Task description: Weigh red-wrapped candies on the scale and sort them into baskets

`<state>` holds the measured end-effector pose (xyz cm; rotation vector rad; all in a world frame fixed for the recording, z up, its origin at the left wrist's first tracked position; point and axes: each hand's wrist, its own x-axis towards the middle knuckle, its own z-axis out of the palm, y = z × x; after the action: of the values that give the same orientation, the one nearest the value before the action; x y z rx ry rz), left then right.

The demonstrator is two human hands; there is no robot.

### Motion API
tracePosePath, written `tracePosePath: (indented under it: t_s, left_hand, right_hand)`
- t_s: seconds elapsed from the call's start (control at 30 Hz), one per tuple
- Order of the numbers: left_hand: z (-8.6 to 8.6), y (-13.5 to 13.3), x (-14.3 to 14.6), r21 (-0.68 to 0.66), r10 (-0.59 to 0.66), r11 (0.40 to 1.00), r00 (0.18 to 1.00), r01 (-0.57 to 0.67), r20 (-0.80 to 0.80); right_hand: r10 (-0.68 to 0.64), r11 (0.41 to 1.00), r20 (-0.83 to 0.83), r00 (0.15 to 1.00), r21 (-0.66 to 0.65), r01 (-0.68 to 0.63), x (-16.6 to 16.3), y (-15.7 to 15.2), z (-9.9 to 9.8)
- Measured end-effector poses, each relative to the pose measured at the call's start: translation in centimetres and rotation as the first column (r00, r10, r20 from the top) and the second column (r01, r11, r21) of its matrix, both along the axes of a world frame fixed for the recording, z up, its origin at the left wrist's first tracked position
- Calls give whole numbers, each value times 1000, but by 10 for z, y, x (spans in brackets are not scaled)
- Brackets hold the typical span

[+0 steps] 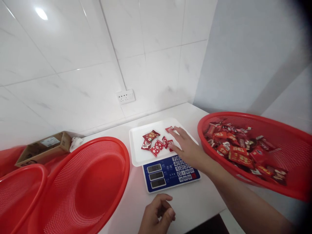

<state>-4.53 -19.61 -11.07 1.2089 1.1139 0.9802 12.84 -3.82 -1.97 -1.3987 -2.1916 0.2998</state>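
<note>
My right hand (188,148) reaches over the white pan (136,156) of a weighing scale, fingers spread and open. Its fingertips are by a small red candy packet (169,129); whether they touch it I cannot tell. More red wrapped candies (156,148) lie in the pan beside a dark red packet (151,135), and some are partly behind my fingers. Below the pan is the scale's blue panel (170,176) with keys and displays. In front of it, my left hand (158,214) hovers loosely curled, thumb and fingers apart, holding nothing.
At right, a red basket (287,133) holds many wrapped candies (240,156). Two more red baskets, one nearer (95,185) and one at the edge (19,198), stand at left. Behind them is a cardboard box (46,148). A socket (126,96) is on the tiled wall.
</note>
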Motion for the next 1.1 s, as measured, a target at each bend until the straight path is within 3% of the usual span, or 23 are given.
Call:
tracePosePath:
  t_s: [0.17,0.33,0.47,0.5,0.57,0.63,0.7,0.77,0.83,0.9,0.97,1.1]
  left_hand:
    - [-4,1,-5,5,-30,1000,997,30,-66]
    - [2,1,-1,56,-61,996,991,68,-120]
    - [4,-1,-6,65,-55,996,979,69,-197]
    - [4,-2,-7,62,-47,996,975,62,-216]
    - [4,-4,-11,50,-43,997,965,57,-257]
    - [7,-6,-12,36,-46,998,951,59,-307]
    - [12,-7,-11,7,-67,997,927,74,-368]
    - [19,-6,-9,-19,-124,992,903,127,-411]
    - [24,-2,-6,-8,-194,978,887,210,-418]
    - [26,2,-2,52,-240,958,883,283,-403]
    - [26,5,1,119,-249,942,890,315,-382]
    - [23,10,7,176,-264,924,898,340,-351]
  right_hand:
    - [-136,977,152,979,-141,158,2,47,-13]
    - [-64,977,139,988,-191,90,-8,65,-16]
    - [-30,991,43,999,-126,35,-12,36,-5]
    - [-50,996,-24,998,-73,48,-10,23,-3]
    - [-64,985,-317,946,131,110,-2,-5,-4]
    - [55,946,-438,897,311,93,6,-37,-14]
    - [234,929,-405,884,361,-80,12,-67,-34]
    - [353,923,-323,878,273,-271,12,-91,-58]
    - [351,935,-288,891,66,-347,7,-108,-80]
    - [245,925,-287,926,-216,-312,-1,-117,-96]
    - [125,875,-282,951,-421,-240,-8,-120,-105]
    - [16,846,-276,961,-509,-160,-15,-118,-107]
